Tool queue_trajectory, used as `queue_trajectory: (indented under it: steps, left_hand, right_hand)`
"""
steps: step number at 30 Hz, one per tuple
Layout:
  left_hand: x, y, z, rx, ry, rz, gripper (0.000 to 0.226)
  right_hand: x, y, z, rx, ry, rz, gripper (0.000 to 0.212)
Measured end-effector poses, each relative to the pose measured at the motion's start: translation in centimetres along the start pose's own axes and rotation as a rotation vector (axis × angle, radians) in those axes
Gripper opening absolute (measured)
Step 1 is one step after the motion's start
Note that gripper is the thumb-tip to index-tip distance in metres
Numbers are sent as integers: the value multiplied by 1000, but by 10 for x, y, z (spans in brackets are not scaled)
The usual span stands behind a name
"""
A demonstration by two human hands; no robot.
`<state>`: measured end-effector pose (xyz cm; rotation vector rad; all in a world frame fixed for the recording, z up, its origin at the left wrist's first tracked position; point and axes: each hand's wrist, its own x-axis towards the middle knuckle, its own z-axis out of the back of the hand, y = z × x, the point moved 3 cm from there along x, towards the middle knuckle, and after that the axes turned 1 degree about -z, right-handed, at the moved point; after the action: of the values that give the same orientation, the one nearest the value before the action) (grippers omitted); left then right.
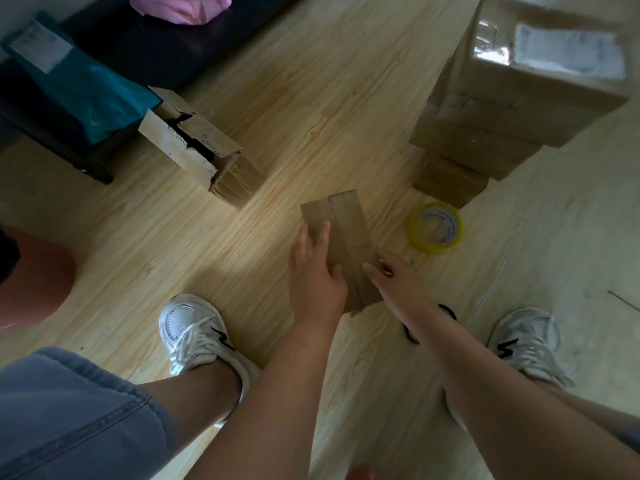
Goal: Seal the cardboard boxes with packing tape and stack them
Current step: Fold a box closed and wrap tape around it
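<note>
Both hands were on the small box (346, 233). Left hand (317, 271) fingers lay flat and straight on top. Right hand (398, 278) touched its edge, but I could not tell its grip. Tape roll (435, 227) sat just past the right fingers. Letting go might let the flaps pop open untaped.

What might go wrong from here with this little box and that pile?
1. Both the left hand and right hand are on the small box, while the tape roll lies apart on the floor; letting go to fetch it may let the flaps lift.
2. The stack of boxes looks tall and uneven; adding another might tip it.
</note>
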<state>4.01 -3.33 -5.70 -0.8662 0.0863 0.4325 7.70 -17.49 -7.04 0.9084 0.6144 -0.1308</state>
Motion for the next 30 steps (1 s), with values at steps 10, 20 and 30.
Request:
queue_trajectory:
  steps: [10, 20, 30]
  left_hand:
    - [-5, 14, -23, 356, 29, -314, 62]
    - [-8, 17, -39, 346, -110, -259, 60]
    - [-5, 11, -27, 381, -84, -264, 47]
  right_hand:
    - [41, -17, 70, -374, -233, -136, 45]
    - [84, -38, 78, -769, -16, -208, 59]
    - [58, -26, 92, -440, -148, -137, 45]
